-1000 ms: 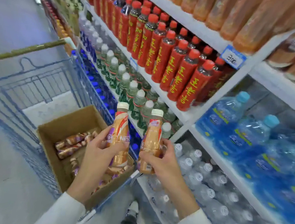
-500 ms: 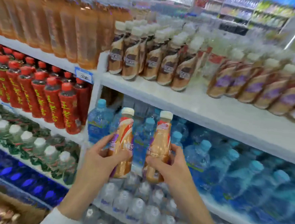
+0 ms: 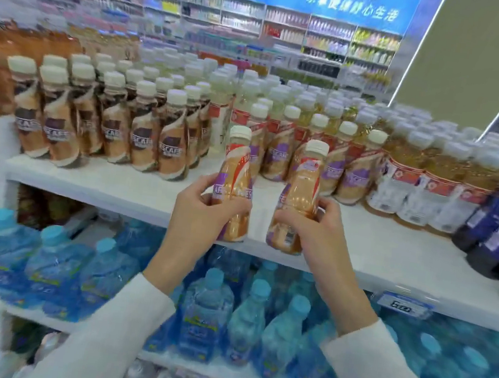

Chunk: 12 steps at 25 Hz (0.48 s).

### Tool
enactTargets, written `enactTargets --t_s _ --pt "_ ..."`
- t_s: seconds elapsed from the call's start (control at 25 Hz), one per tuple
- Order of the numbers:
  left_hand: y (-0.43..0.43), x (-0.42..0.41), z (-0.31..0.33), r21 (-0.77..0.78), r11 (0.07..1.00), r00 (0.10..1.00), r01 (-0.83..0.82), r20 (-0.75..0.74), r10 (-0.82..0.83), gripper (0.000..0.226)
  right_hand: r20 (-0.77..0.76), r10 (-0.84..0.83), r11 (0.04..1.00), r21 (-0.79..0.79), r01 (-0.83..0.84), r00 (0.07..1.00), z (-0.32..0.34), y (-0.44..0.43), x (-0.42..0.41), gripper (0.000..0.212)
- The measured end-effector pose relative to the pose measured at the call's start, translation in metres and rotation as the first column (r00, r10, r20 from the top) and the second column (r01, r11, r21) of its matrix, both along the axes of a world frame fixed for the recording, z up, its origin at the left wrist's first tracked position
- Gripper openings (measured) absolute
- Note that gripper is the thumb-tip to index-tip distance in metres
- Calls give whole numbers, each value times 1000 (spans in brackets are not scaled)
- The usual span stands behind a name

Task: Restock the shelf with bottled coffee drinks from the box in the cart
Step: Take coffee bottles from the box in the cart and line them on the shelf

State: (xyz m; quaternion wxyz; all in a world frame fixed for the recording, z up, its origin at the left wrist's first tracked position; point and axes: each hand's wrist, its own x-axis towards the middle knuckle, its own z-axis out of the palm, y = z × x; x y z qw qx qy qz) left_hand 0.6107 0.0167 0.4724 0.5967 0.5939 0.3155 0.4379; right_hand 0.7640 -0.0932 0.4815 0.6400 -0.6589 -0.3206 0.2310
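Head view: two coffee bottles are held in front of the white shelf (image 3: 116, 186), one in each hand. The left bottle (image 3: 235, 184), nearly upright, is grasped round its lower half by the curled fingers and thumb of the left hand (image 3: 199, 215). The right bottle (image 3: 301, 195), its cap leaning toward 1 o'clock, is gripped the same way by the right hand (image 3: 315, 228). Both are held over the bare front strip of the shelf, with the matching purple-labelled bottles (image 3: 278, 158) standing at 12 o'clock just behind.

The step in hand is judged to be the setting down. Each bottle is best set flat on its base on the bare strip, directly before the purple-labelled row, with the label turned outward. The right bottle should be righted first. The fingers should be loosened only once each bottle stands, so that the row behind is not knocked.

Counted: two bottles are held. About five purple-labelled caps can be made out in the front line, and about six brown-labelled bottles (image 3: 107, 130) at 10 o'clock. The rows behind are too blurred to be counted. Neither box nor cart is seen
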Motion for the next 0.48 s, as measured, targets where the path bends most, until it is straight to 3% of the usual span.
enactTargets --t_s 0.28,0.48 --pt "20 40 -8 206 978 998 -20 -59 32 72 176 -1 999 38 -6 984 -13 24 25 70" --pt "25 34 -20 291 955 993 53 -119 -19 76 176 64 998 6 -66 982 -17 19 26 75"
